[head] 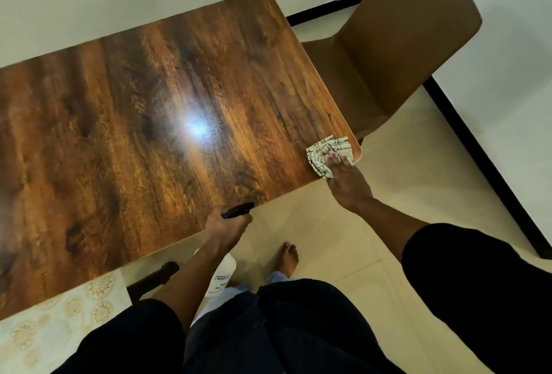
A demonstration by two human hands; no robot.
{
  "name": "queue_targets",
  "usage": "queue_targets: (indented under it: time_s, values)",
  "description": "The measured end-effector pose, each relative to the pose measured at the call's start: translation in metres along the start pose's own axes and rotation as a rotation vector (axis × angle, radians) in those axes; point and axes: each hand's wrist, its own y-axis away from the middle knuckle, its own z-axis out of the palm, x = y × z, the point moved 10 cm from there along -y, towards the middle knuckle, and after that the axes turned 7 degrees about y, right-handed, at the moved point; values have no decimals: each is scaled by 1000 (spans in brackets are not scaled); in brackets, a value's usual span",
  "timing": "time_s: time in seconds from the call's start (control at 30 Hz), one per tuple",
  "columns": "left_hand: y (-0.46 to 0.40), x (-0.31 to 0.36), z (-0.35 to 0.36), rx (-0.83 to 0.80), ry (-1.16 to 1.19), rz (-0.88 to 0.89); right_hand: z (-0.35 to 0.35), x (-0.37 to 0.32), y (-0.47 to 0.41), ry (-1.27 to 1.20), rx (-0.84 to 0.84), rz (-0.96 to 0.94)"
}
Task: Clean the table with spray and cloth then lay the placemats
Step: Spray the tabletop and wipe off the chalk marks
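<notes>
Checked cloth [328, 154], white with dark lines, is lying folded on the tabletop at its near right corner, just inside the rounded edge. The right hand [346, 179] is pressing on it with straight, flat fingers [336, 161], the palm reaching out past the near edge of the wooden table [155, 110]. The right forearm is stretching back to a dark sleeve [478, 290] at the lower right.

At the middle of the table's near edge, the left hand [227, 228] is gripping the black trigger head [237, 210] of a spray bottle [222, 276], with the fingers curled round it. The nozzle is pointing over the near edge toward the tabletop, while the white bottle body is hanging below the edge, beside the left forearm; its label is showing print that is only partly readable.

A bright glare is sitting on the glossy wood grain near the centre of the tabletop. A pale placemat [59, 323] with a round gold pattern is showing below the near edge at the lower left. A brown padded chair [403, 44] is standing just beside the right end of the table. A bare foot [286, 257] is resting on the cream floor tiles [373, 239].
</notes>
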Motion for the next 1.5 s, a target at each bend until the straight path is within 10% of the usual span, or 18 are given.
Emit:
queue_targets:
  time_s: [0.4,1.0,1.5]
  values:
    - [-12,72,54,-82,-20,75,0,7,2,10,8,125]
    - [-31,182,131,-412,-278,242,45,-120,50,-3,9,-229]
    - [-93,199,163,-404,-273,234,24,-44,35,-68,-12,174]
